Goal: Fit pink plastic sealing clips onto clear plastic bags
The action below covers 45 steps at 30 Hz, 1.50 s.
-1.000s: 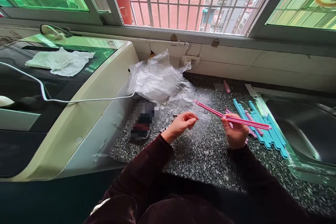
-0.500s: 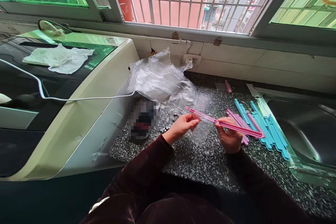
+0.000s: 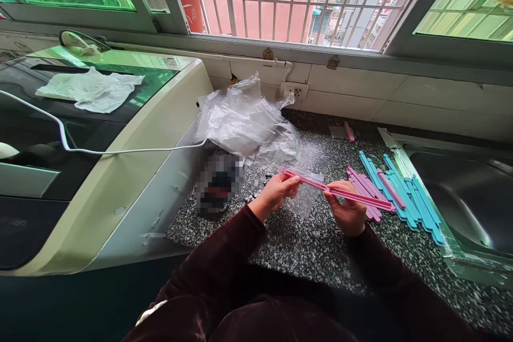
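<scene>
A long pink bag sealing clip [image 3: 366,199], folded open into two arms, lies across both hands above the counter. My left hand [image 3: 277,193] pinches its left arm between thumb and fingers. Around the hinge and the start of the right arm, my right hand [image 3: 347,212] is closed. A small clear plastic bag [image 3: 303,201] hangs below the left arm; whether the clip touches it I cannot tell. Just right of my right hand lie pink clips [image 3: 364,186] and blue clips [image 3: 419,204] in a loose pile.
Crumpled clear plastic bags [image 3: 248,125] lie by the wall socket [image 3: 295,92]. On the left stands a large pale appliance [image 3: 160,133] with a white cable [image 3: 120,152] across it. A metal sink [image 3: 460,192] is at the right. Another pink clip [image 3: 349,132] rests near the wall.
The opened pink clip and both hands have shifted slightly left and down. My left hand now grips the clip's left arm closer to its end.
</scene>
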Each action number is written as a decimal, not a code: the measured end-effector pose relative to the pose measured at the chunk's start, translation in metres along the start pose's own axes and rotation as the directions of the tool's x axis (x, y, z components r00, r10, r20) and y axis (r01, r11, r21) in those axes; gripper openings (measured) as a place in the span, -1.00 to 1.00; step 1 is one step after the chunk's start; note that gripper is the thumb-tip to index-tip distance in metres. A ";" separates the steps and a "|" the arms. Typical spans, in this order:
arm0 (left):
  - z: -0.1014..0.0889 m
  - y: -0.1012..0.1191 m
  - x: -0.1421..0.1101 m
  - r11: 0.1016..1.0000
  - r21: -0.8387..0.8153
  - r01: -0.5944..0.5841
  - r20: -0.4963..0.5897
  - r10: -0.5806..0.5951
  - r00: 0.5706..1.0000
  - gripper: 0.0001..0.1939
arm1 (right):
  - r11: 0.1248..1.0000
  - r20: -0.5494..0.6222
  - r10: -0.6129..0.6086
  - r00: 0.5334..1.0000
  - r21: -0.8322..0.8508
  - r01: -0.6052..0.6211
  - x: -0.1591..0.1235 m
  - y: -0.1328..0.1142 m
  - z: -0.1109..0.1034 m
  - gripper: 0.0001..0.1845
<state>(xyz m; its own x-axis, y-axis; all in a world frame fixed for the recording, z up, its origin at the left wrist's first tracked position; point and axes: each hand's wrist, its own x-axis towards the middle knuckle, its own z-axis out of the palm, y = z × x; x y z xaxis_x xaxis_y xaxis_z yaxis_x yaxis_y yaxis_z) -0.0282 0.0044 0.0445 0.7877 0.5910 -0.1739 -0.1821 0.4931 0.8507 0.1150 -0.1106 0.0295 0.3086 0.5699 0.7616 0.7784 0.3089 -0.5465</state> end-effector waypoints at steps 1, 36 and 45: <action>0.000 0.000 0.000 1.000 -0.001 0.007 -0.012 -0.007 1.000 -0.61 | 1.000 0.005 0.002 1.000 -0.001 -0.002 0.000 0.000 0.000 -0.89; -0.002 -0.013 0.006 0.994 -0.037 -0.102 -0.053 0.100 0.994 -0.66 | 0.982 -0.034 -0.144 0.989 -0.129 0.139 0.001 0.001 -0.012 -0.84; -0.002 -0.017 0.006 0.981 0.101 -0.166 -0.030 0.170 0.985 -0.65 | 0.980 0.002 -0.152 0.988 -0.132 0.151 0.002 -0.001 -0.009 -0.78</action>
<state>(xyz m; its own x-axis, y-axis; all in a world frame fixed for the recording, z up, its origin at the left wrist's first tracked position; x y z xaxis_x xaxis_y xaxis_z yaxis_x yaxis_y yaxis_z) -0.0216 0.0003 0.0280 0.7271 0.6853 -0.0418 -0.2500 0.3210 0.9135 0.1203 -0.1166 0.0348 0.1860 0.5176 0.8352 0.8813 0.2880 -0.3747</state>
